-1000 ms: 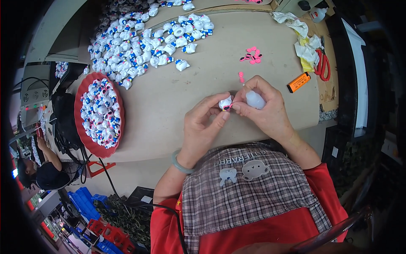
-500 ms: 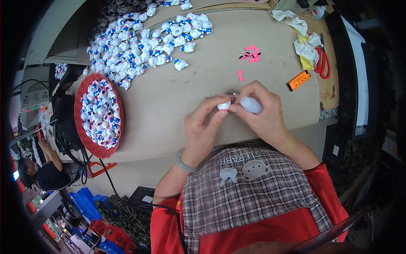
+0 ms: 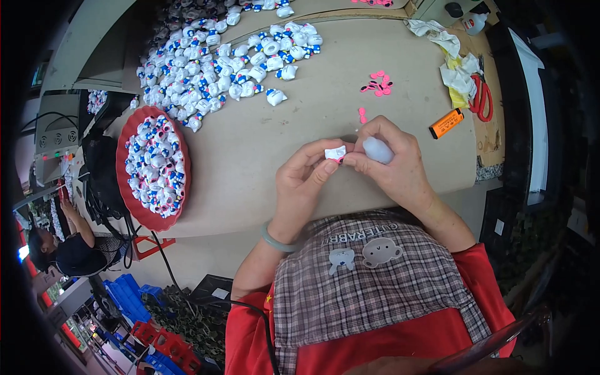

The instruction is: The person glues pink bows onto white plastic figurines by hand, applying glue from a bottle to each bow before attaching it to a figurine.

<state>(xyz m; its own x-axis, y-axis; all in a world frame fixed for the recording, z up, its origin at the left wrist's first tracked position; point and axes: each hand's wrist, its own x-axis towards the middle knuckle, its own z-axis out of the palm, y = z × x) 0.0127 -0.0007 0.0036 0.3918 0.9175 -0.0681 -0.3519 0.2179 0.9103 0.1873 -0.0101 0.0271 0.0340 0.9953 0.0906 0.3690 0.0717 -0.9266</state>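
Between thumb and fingers, my left hand [image 3: 304,176] pinches a small white figurine [image 3: 335,154] with a bit of pink along its lower side. My right hand [image 3: 400,164] is wrapped round a pale, translucent squeeze bottle [image 3: 378,150]. The right thumb and fingertip meet at the figurine's right side, so both hands touch or nearly touch there. Just beyond my hands lie a pair of small pink pieces [image 3: 362,115] and a little pile of pink and black pieces [image 3: 378,84]. Where the bottle's tip sits is hidden by my fingers.
Many white-and-blue figurines [image 3: 219,69] cover the table's far left. A red scalloped bowl [image 3: 125,181] full of figurines stands left. Right of me are an orange box cutter [image 3: 446,123], red scissors [image 3: 482,100] and crumpled paper [image 3: 459,70]. Another person [image 3: 81,247] works at far left.
The figurine has turned a little in my left fingers, showing a flatter white face with dark marks. The whole view has shifted slightly; both hands keep their holds.
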